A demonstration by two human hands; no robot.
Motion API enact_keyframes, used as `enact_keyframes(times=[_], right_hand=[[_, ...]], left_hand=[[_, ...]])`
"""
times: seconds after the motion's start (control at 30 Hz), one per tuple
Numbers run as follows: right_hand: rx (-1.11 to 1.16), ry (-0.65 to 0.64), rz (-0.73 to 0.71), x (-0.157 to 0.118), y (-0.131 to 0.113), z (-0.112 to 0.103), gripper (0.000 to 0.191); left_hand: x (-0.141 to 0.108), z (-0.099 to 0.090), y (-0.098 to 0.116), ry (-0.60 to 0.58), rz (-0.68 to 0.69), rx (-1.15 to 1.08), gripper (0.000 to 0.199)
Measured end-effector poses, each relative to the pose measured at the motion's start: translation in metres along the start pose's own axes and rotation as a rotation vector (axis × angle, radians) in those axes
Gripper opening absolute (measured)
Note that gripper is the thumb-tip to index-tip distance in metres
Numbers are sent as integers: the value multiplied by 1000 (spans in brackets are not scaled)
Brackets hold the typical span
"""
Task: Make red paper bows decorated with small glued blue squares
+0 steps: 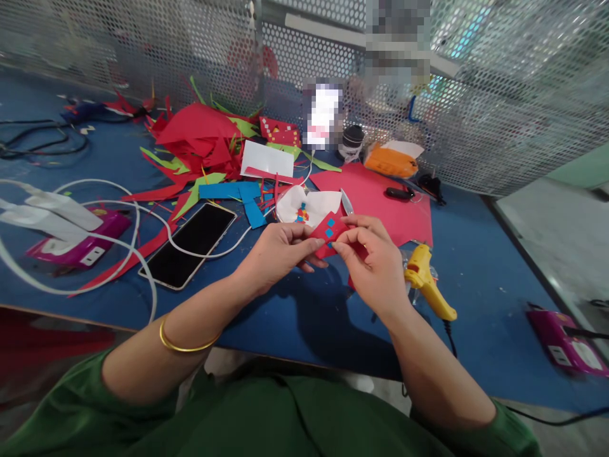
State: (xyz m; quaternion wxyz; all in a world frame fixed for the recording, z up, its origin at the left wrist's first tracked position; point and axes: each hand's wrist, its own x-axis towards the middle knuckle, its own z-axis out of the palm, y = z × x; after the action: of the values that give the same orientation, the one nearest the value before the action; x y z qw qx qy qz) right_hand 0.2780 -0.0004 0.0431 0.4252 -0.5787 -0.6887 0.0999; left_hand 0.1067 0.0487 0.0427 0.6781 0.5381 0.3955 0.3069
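Between my hands is a small red paper piece (321, 232) with blue squares in a row on it. My left hand (280, 251) pinches its left side between thumb and fingers. The fingers of my right hand (373, 257) are closed at its lower right, by the lowest blue square; whether a loose bit is between those fingertips is too small to tell. Just behind the hands lies a white sheet (311, 202) with small blue, red and orange paper bits (302, 214) on it. A silver blade (347, 203), partly hidden, rests at that sheet's right edge.
A yellow glue gun (431, 282) lies right of my right hand. Behind are a large red sheet (380, 203), blue strips (228, 190) and a pile of red scraps (200, 133). A phone (190, 244), white cables and a purple power strip (85, 238) lie left.
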Motion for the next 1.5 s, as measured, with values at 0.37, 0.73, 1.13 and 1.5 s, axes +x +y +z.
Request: enact_keyframes(times=[0.37, 0.73, 1.13, 1.5], right_hand=[[-18, 19, 15, -1, -1, 1, 11], [-12, 17, 24, -1, -1, 3, 11], [180, -72, 322, 6, 8, -11, 27], [168, -51, 342, 6, 4, -9, 23]], left_hand=[[1, 0, 1, -6, 5, 5, 13], [3, 0, -3, 19, 31, 19, 16], [4, -1, -3, 37, 41, -32, 16], [2, 0, 0, 26, -15, -13, 28]])
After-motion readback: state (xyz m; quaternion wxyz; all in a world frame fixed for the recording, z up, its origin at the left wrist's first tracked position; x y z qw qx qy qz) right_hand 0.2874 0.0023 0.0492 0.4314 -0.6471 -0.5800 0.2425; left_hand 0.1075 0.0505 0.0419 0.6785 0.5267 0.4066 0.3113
